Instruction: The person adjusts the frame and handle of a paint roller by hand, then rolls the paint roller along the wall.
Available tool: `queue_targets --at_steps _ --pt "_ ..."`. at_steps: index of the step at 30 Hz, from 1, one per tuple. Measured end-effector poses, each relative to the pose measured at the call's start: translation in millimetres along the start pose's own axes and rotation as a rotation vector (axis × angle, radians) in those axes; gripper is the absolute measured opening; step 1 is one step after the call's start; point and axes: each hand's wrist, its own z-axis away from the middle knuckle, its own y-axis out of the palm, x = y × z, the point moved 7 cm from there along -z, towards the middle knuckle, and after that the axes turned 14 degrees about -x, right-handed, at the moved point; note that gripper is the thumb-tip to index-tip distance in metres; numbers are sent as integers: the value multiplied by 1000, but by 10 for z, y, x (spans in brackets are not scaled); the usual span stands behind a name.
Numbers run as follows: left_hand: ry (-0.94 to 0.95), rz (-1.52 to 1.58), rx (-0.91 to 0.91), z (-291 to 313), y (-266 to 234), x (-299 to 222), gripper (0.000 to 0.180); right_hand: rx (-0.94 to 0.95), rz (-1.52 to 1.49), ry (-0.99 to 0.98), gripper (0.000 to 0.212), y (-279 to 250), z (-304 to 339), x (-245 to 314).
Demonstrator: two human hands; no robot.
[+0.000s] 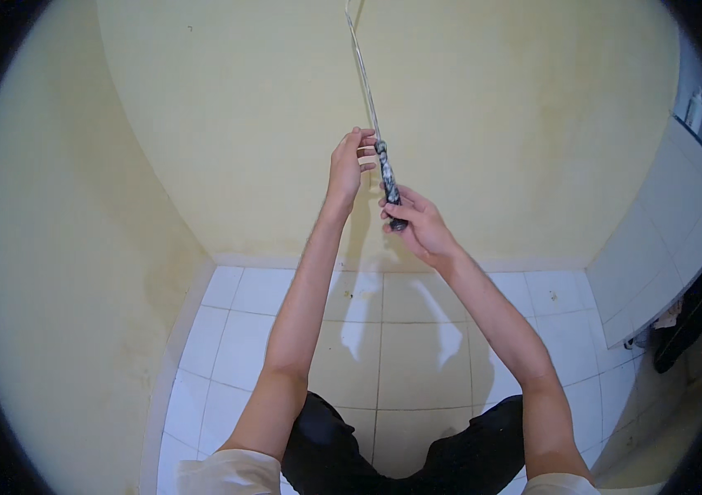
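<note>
A slim tool with a dark handle, mottled black, white and grey, slants up in front of me before the wall. From the handle's top runs a long thin pale shaft or cord, bending near the upper edge of the view; its far end is out of sight. My right hand grips the handle's lower end between thumb and fingers. Beside the handle's top is my left hand, fingers bent and apart. Its fingertips reach close to the shaft; whether they touch it I cannot tell.
A yellowish wall stands ahead, meeting another at the left. White floor tiles lie below, with my shadow and dark-clad knees over them. At the right is a tiled counter bearing a white bottle, with dark items beneath.
</note>
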Motion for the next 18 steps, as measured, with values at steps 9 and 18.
queue_targets --at_steps 9,18 --pt "182 83 97 176 -18 -475 42 193 -134 -177 44 237 249 751" --pt "249 71 224 363 -114 -655 36 197 -137 -306 33 327 353 927"
